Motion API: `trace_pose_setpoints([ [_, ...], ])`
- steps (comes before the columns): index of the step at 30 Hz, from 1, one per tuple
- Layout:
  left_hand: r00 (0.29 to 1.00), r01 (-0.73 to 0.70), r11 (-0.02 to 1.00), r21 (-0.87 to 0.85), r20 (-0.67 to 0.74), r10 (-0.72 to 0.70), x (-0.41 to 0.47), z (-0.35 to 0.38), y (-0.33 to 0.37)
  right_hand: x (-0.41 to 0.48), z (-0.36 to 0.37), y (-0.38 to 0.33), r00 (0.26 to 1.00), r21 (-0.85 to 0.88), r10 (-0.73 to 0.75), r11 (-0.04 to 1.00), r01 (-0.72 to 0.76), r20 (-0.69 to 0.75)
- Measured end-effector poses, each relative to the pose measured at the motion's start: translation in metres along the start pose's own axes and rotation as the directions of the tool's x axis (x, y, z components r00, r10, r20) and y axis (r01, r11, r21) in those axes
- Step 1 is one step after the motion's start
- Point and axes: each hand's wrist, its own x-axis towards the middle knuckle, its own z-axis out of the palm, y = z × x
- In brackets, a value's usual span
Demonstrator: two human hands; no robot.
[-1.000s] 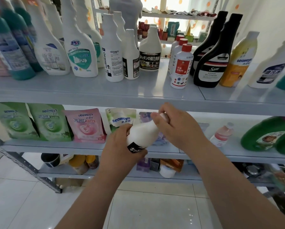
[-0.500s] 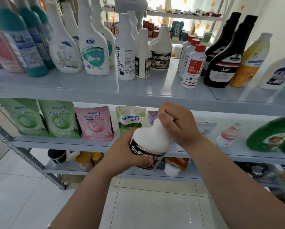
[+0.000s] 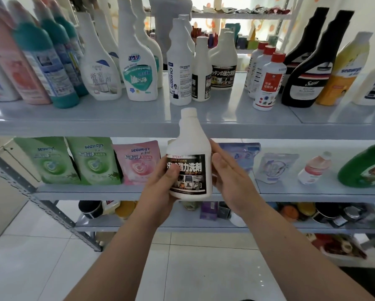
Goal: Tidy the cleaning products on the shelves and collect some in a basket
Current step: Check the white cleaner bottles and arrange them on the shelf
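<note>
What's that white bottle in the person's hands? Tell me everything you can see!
The white bottle looks like smooth plastic, with a wide body, a narrow neck and a white cap. A black label with white writing and small pictures covers its front. It is upright in the air before the shelves. The left hand grips its lower left side, thumb on the label; the right hand lies flat against its right side.

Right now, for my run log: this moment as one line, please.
left hand: grips white bottle, upright | right hand: open, fingers straight beside bottle | location: in front of shelves
</note>
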Motion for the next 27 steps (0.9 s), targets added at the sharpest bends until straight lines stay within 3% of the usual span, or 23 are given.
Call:
trace_pose_setpoints([
  [5,0.997,-0.077,0.987,0.143,0.041,0.072,0.005,0.009,0.009,0.007,0.004,-0.001,0.999,-0.056,-0.043,0.998,0.042,-0.001],
  [13,0.977,-0.206,0.841,0.500,0.146,0.152,0.052,0.077,0.039,0.042,-0.048,-0.044,0.958,0.036,-0.169,0.983,0.182,-0.231],
  [16,0.964,-0.265,0.743,0.615,0.189,0.187,0.083,0.105,0.052,0.053,-0.075,-0.061,0.909,-0.089,-0.265,0.964,0.250,-0.322],
  [19,0.939,-0.343,0.711,0.614,0.213,0.270,0.120,0.124,0.061,0.063,-0.103,-0.070,0.877,-0.165,-0.326,0.944,0.285,-0.352],
  [21,0.910,-0.399,0.600,0.693,0.222,0.350,0.153,0.139,0.067,0.071,-0.121,-0.073,0.863,-0.170,-0.346,0.937,0.304,-0.367],
  [23,0.888,-0.410,0.425,0.807,0.245,0.390,0.192,0.155,0.073,0.078,-0.135,-0.076,0.857,-0.163,-0.354,0.935,0.315,-0.375],
  [27,0.919,-0.252,0.208,0.945,0.165,0.359,0.264,0.185,0.076,0.087,-0.161,-0.078,0.853,-0.180,-0.350,0.936,0.303,-0.387],
])
